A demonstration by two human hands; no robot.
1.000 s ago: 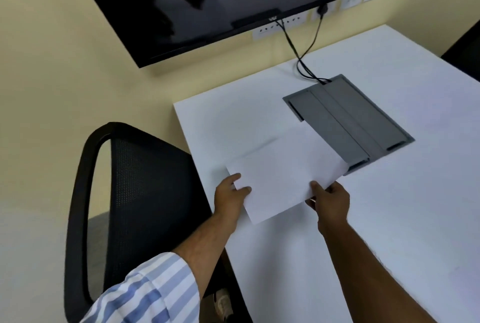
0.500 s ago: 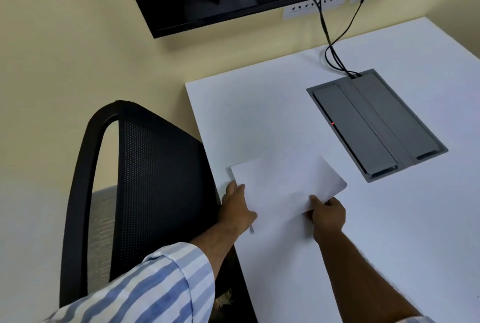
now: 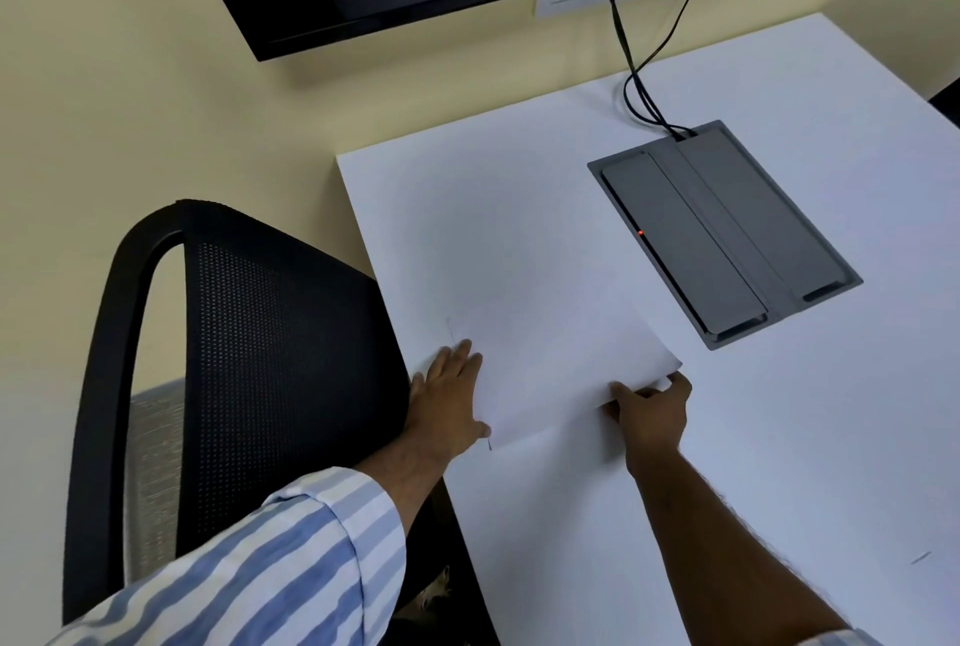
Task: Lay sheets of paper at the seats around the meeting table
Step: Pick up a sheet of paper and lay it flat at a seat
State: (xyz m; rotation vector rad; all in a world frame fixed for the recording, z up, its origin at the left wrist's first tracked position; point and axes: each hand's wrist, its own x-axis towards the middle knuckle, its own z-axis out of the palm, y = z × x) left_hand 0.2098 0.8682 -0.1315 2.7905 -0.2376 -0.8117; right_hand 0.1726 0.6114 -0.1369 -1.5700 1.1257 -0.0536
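Closest in, the left hand [image 3: 451,398] lies flat and open, fingers spread, palm down at the tabletop [image 3: 779,463] edge, touching the sheet of paper [image 3: 561,359] along its 9 o'clock side. It isn't gripping, just pressing or steadying. The right hand [image 3: 652,411] has its grip pinched shut on the sheet's 5 o'clock corner, thumb on top, and that corner looks a bit lifted. The sheet itself sits right in front of the black mesh chair [image 3: 234,359], nearly flat. Paper like this is super light and floppy, slides easily on a smooth top and creases fast, so I'd hold it by edges or corners. Further out at 1 o'clock is the grey cable box [image 3: 727,240], well apart.
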